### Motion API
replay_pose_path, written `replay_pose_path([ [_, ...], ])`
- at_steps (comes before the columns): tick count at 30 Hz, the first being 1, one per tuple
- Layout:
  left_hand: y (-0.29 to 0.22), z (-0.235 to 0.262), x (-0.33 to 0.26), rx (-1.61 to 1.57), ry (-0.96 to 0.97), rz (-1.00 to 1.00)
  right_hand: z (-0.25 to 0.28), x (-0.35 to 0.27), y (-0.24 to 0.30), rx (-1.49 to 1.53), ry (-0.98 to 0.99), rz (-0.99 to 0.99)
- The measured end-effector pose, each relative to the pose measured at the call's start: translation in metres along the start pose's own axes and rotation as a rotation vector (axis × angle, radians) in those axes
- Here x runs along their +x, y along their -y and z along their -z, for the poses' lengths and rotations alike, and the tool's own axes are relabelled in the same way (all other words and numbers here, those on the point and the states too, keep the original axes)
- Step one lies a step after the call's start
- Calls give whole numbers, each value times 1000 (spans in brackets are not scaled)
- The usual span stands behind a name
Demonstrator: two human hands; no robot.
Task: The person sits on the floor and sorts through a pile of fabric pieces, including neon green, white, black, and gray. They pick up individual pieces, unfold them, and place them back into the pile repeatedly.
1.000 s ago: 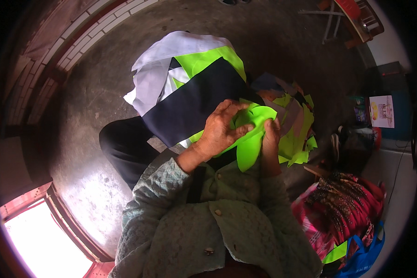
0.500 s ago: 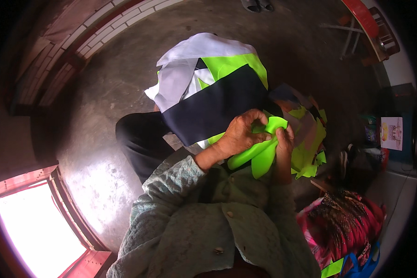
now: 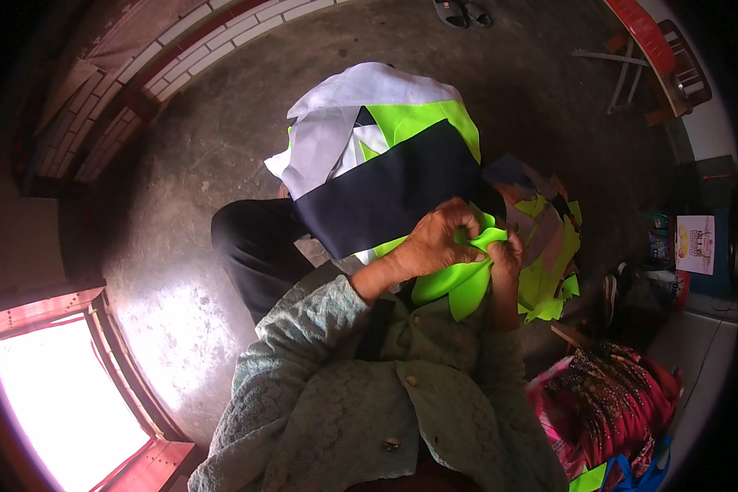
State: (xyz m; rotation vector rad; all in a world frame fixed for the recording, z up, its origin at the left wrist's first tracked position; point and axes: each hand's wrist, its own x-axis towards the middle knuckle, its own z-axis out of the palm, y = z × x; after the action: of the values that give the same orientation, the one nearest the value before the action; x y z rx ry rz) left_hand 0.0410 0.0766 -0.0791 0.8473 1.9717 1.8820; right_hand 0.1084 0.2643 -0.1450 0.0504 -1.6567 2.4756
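My left hand [image 3: 431, 239] pinches a bright green piece of cloth [image 3: 466, 297] between thumb and fingers. At its upper right edge my right hand [image 3: 507, 259] grips the same cloth, fingers closed and partly hidden by it. The cloth is bunched between the two hands, and its loose part hangs in rounded folds over my lap. Beyond my left hand, a black cloth panel [image 3: 389, 187] lies across a heap of white, grey and green fabric [image 3: 377, 84].
More fabric scraps [image 3: 551, 261] are piled to my right. A red patterned cloth [image 3: 611, 398] lies at lower right by a blue strap [image 3: 646, 469]. A folding-legged table [image 3: 641, 45] stands at far right; slippers [image 3: 461, 13] rest on the floor ahead.
The green cloth is gathered more tightly between my hands, and its upper edge is folded down. My right hand has moved slightly lower. The whole view has shifted a little.
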Motion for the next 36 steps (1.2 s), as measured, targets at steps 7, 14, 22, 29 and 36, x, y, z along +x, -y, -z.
replay_pose_path([
  [7, -35, 9, -2, 170, -38, 28, -2, 8, 1, -72, -136, 18],
  [14, -71, 35, 14, 88, -115, 29, -11, 16, 10, -92, -131, 43],
  [22, -122, 79, 58, -433, -470, -169, -10, 16, 12, -131, -127, 8],
  [29, -26, 148, 31, -67, -917, 171, -13, 17, 9, -75, -134, -20],
  [36, 3, 146, -12, -164, -705, 281, -12, 18, 10, -81, -105, 10],
])
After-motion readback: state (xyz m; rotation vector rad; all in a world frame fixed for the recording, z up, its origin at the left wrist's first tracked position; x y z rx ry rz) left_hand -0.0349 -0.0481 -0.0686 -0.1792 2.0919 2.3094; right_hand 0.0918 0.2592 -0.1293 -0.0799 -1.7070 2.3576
